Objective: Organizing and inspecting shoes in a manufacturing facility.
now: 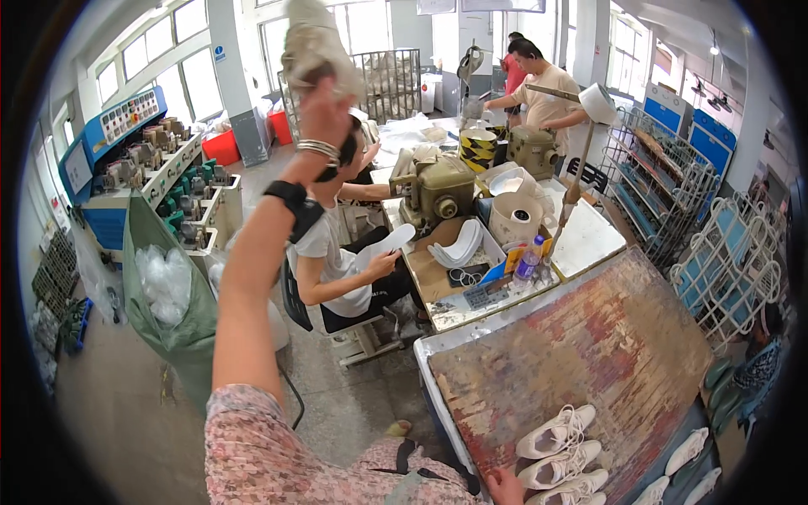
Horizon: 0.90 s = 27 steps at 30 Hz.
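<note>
My left hand (326, 105) is raised high in front of me, closed around an off-white shoe (316, 46). The shoe is blurred and its top is cut by the picture edge. Bracelets and a dark wristband circle that wrist. Low in the picture, my right hand (505, 486) lies at the near edge of a worn board (581, 353), close beside a row of white lace-up shoes (555, 433). The lower edge cuts off part of this hand, and its fingers do not show clearly. Further pale shoes (688, 450) stand to the right of the board.
A seated person in a white shirt (337, 269) holds a white insole-shaped piece (391, 244) at a bench with green machines (442, 185). Another person (547, 93) stands behind. A green sack (160, 337) of clear plastic is at left; wire racks (732, 261) stand at right.
</note>
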### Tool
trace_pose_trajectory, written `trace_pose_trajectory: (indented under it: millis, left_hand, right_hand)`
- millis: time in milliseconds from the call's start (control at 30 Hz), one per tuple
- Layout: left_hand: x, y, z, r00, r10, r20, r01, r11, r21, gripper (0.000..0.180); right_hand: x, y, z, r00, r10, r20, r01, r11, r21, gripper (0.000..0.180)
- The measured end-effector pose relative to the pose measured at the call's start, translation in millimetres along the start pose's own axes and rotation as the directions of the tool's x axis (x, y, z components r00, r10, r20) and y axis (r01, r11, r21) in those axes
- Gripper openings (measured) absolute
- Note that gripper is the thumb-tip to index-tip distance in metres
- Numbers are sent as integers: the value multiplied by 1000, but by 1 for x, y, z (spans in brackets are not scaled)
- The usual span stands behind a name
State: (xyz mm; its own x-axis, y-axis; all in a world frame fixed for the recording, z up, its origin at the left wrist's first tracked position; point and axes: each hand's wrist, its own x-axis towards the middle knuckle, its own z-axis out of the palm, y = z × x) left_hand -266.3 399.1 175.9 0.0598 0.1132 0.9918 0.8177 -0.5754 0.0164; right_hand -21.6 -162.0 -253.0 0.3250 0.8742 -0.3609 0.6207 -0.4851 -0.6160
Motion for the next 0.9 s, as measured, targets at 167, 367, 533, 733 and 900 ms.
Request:
trace_pose_trajectory:
  millis: [167,367,533,733,900]
  left_hand:
    - [-15,-199,-23,979,-195,-62,204,904,375,41]
    - [-98,-381,8,663,-735,140,572,618,539,40]
    - [-165,-476,55,402,-676,618,224,727,649,46]
    - [-187,-510,113,319,-683,657,190,725,662,37]
    - [-196,-520,140,386,-639,665,63,737,673,22]
  right_hand:
    - [47,-81,-3,992,-118,-53,110,983,-145,30]
    - [149,-158,37,985,-87,-148,65,987,-148,31]
    - [216,-215,69,990,-52,-130,28,983,-181,33]
    - [210,-203,137,997,54,-55,-64,977,-202,35]
    - [176,-128,203,989,145,-32,-148,969,-197,37]
